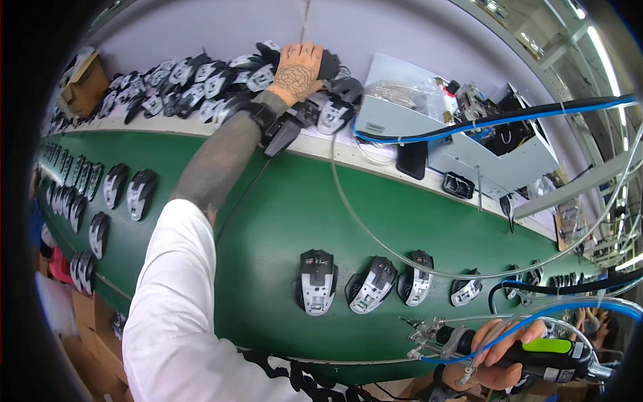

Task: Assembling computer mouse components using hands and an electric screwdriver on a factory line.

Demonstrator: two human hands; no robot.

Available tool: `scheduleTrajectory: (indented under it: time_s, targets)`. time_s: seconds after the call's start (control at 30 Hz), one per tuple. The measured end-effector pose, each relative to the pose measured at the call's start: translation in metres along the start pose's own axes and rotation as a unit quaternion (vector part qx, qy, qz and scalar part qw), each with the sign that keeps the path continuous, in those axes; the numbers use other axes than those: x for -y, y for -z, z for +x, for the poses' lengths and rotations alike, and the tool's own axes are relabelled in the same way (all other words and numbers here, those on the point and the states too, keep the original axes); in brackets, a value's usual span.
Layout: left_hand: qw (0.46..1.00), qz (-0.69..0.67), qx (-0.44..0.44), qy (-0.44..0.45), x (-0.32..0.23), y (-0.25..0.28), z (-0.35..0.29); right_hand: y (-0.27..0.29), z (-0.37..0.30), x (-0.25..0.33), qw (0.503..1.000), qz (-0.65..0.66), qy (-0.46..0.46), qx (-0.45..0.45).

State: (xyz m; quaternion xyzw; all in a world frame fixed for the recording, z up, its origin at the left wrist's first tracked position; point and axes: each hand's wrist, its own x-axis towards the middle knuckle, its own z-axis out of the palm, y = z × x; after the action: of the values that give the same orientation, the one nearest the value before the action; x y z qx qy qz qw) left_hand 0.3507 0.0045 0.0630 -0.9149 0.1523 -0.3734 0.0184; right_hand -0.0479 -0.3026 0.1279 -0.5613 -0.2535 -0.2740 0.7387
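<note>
green worktop (281, 221) runs below tube lights (605, 61), right hand (494, 352) wrapped round a screwdriver (546, 362), grip of left hand (295, 75) unclear.

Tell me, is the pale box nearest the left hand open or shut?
Open at the top: no lid covers the pale box, and a pale bundle shows inside.

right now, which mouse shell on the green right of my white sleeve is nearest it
The leftmost mouse shell in that row; its neighbours all lie farther right.
</note>
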Motion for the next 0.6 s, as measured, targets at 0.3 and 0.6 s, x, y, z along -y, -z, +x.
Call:
scheduleTrajectory:
  time_s: [0.3, 0.6]
  targets:
    - [0.28, -0.884, 0.151, 0.342, -0.012, 0.148, -0.18, -0.045, 0.006, -0.001, 0.996, 0.062, -0.056, 0.045]
    - [0.292, -0.828, 0.17, 0.448, -0.082, 0.186, -0.273, -0.094, 0.025, -0.026, 0.971, 0.211, 0.022, 0.109]
